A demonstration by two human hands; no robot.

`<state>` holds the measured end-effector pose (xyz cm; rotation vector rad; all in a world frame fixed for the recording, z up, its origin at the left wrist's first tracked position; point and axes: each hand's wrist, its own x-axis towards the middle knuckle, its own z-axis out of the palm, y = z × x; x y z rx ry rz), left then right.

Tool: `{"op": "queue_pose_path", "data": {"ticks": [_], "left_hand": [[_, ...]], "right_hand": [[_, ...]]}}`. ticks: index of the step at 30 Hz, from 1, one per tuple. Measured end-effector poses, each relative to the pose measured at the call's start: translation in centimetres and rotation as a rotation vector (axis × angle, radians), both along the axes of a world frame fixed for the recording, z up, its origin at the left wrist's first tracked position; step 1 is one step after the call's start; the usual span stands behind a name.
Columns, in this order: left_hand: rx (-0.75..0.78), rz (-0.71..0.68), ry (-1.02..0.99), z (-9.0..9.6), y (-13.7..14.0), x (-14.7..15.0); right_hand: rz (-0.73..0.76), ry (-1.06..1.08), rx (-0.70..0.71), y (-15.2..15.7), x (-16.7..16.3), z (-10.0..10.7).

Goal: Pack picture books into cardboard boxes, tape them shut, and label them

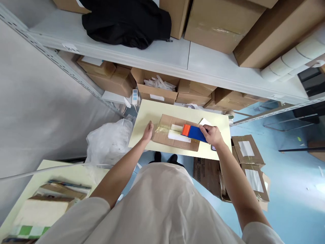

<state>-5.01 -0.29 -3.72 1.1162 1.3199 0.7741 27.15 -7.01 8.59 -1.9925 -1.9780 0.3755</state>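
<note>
A flat cardboard box [175, 145] lies on the pale yellow table [213, 119]. Clear tape wraps its left end, and a white label [175, 136] is on its top. My left hand [147, 131] is against the left end of the box, fingers stretched and not wrapped round it. My right hand [212, 135] is closed on the right end of a flat blue strip-like tool with an orange tip [197, 133]. That tip is over the label; whether it touches the box I cannot tell. White paper [203, 121] lies partly behind my right hand, and a dark-edged phone-like object [213, 148] shows below it.
Beyond the table, a shelf [162, 56] carries cartons and black cloth [127, 23]. An opened carton [158, 88] below holds white pieces. A plastic bag [108, 140] bulges at the left. Several cartons [250, 150] stand on the floor at the right.
</note>
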Motion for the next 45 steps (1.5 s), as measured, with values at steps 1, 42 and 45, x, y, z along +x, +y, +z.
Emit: {"op": "queue_pose_path", "data": {"ticks": [1, 42, 45], "left_hand": [[0.158, -0.063, 0.133, 1.1, 0.3, 0.0], [0.771, -1.132, 0.991, 6.0, -4.1, 18.1], [0.758, -1.13, 0.991, 5.7, -3.7, 17.5]], "right_hand": [[-0.002, -0.008, -0.007, 0.0, 0.0, 0.1], [0.048, 0.29, -0.459, -1.5, 11.3, -7.2], [0.076, 0.347, -0.492, -2.8, 13.5, -8.0]]}}
